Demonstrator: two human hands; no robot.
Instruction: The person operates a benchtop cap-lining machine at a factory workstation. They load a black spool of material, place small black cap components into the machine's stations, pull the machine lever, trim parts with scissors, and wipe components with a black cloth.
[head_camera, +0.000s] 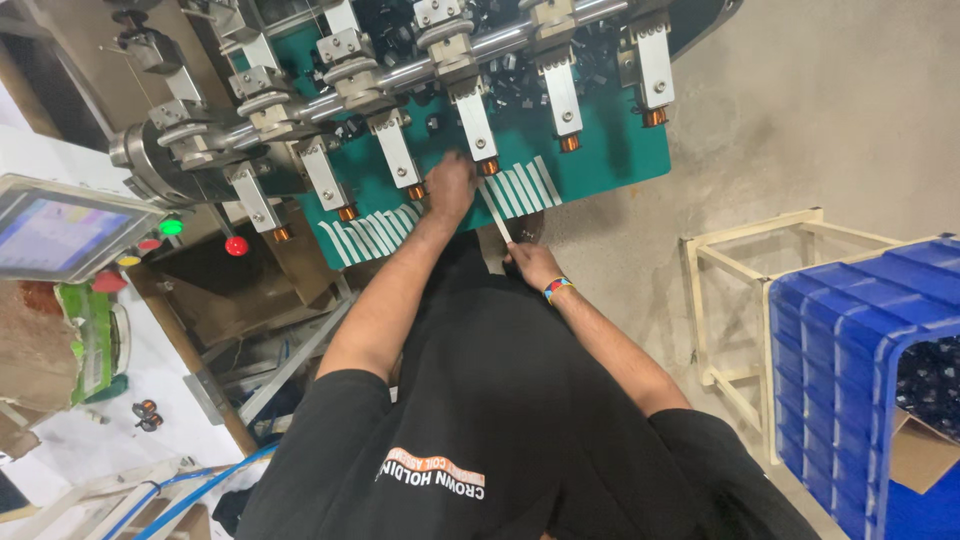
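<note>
White tape strip (497, 218) is stretching between the two hands, running from the green tabletop (610, 150) of the winding machine down toward the person's body. The right hand (531, 264), wearing a multicoloured wristband (556, 289), is pinching the lower end of the strip with its fingers clenched on it. The left hand (450, 187) is pressing down at the upper end of the strip, just below one of the copper coils (489, 166); its fingers are curled under, and whether they are grasping the strip or only pushing on it I cannot tell. More white strips (370, 235) are lying in rows along the front edge of the green surface, on both sides of the hands. Metal spindle arms (561, 98) are hanging in a line above, each carrying a small copper coil at its tip. A blue plastic crate (850, 350) is standing at the right beside a pale wooden frame (745, 250), and a screen (60, 235) is sitting at the left.
</note>
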